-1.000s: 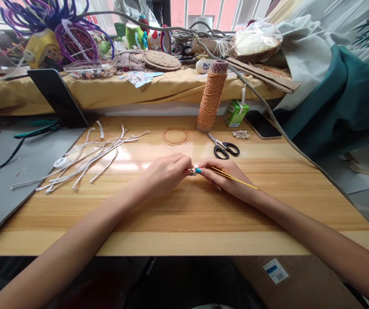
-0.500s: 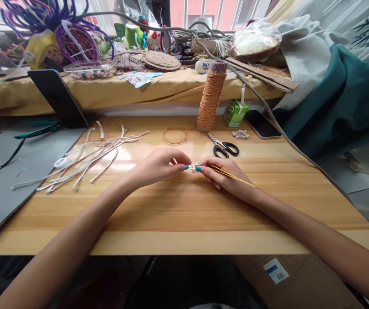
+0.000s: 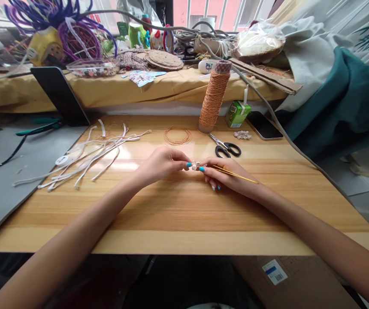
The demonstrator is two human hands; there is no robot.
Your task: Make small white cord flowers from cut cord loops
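Over the middle of the wooden table, my left hand pinches one side of a small whitish curled piece between thumb and finger. The piece shows round loops, but it is too small to tell what it is made of. At its other side my right hand closes thumb and forefinger on it. Thin yellow tweezers lie tucked in my right hand, their doubled arms running back toward the wrist. Black-handled scissors rest just beyond my right hand. Past my left hand lies a coil of thin copper-coloured wire.
White cords spread over the table's left side. At the back stand an orange twine spool and a green carton, near small whitish pieces and a phone. A dark tablet leans at the left.
My fingers have shifted slightly around the curled piece, so more of its loops shows. The lower fingers of my right hand have come further into sight. The view has moved slightly.
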